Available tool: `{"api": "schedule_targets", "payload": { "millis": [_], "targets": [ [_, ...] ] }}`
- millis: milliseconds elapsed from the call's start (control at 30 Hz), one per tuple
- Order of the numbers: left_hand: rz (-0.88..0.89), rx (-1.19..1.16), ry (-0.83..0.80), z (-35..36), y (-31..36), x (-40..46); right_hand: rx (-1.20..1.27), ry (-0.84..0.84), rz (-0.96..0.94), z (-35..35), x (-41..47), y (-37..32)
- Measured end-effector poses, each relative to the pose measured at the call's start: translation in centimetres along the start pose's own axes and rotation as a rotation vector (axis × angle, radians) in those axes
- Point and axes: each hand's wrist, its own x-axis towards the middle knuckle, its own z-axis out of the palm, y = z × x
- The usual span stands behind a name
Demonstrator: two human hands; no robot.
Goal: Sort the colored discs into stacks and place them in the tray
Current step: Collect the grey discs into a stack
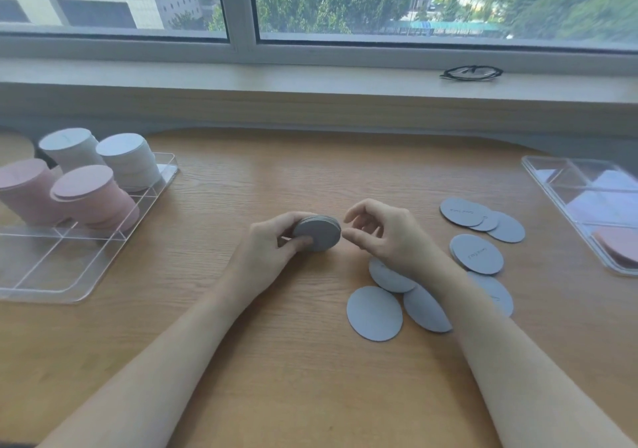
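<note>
Now left hand (272, 240) grip clamped on grey disc stack (317, 233); right hand (386, 233) grip apart, just beside.

The right wrist (445, 275) covers parts of three grey discs (390, 275) on the surface. Writing on another loose disc (476, 253) is too small to read. The right tray (552, 185) runs off the frame edge, its contents blurred.

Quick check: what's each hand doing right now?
Left hand: grips a stack of gray discs.
Right hand: holds nothing, fingers loosely curled beside the stack.
</note>
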Motion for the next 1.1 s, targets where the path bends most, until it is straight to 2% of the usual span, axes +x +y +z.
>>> {"api": "schedule_targets", "payload": {
  "millis": [67, 200, 300, 433, 667, 967, 1100],
  "targets": [
    [-0.005, 0.02, 0.016, -0.1, -0.3, 0.1, -0.196, -0.112, 0.021, -1.7, -0.1, 0.7],
    [-0.008, 0.007, 0.052, -0.1, -0.2, 0.0, -0.31, -0.365, 0.199, -4.5, -1.1, 1.2],
    [-0.027, 0.01, 0.052, -0.1, -0.4, 0.0, -0.357, -0.413, 0.255, -5.0, -1.5, 1.1],
    [-0.035, 0.006, 0.055, -0.1, -0.6, 0.0, -0.355, -0.364, 0.24, -4.6, -1.4, 0.6],
    [-0.029, -0.02, 0.048, -0.1, -0.6, 0.0, -0.199, -0.281, 0.223, -3.9, -1.1, 0.6],
    [-0.019, -0.043, 0.017, 0.0, -0.3, -0.1, 0.153, 0.032, 0.116, -1.6, -0.2, 0.8],
    [-0.018, -0.087, -0.008, 0.2, -0.3, 0.0, 0.223, 0.041, 0.063, -0.2, 0.0, 0.6]
  ]
}}
